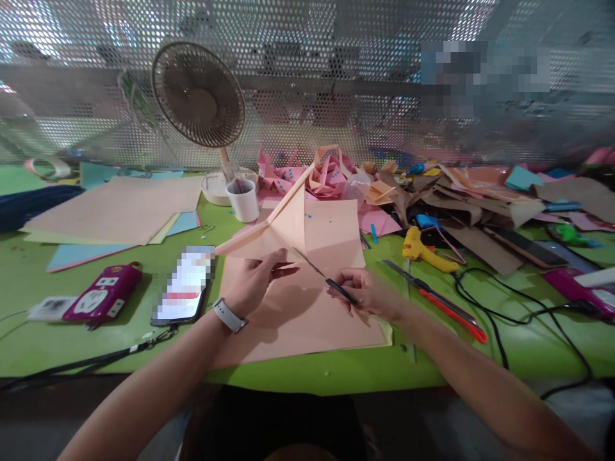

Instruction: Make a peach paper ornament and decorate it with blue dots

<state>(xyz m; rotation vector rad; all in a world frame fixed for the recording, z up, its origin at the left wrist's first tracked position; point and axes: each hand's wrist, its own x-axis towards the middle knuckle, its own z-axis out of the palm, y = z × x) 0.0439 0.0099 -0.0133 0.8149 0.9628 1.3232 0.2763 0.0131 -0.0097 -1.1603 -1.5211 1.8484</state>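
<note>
My left hand point(255, 278) pinches the lower edge of a folded sheet of peach paper point(288, 218), which stands up in creased flaps above the table. My right hand point(361, 293) is closed round the black handles of a pair of scissors point(339, 289). The blades point up and left, with their tips at the paper's lower edge beside my left fingers. Whether the blades are cutting into it I cannot tell. Beneath both hands lie flat peach sheets point(278, 330) on the green table point(307, 381).
Left are a phone point(182, 288), a purple power strip point(103, 296) and stacked paper point(120, 208). A fan point(199, 96) and white cup point(243, 203) stand behind. Right lie a yellow glue gun point(423, 251), a red cutter knife point(451, 312), black cables point(494, 320) and paper scraps point(456, 205).
</note>
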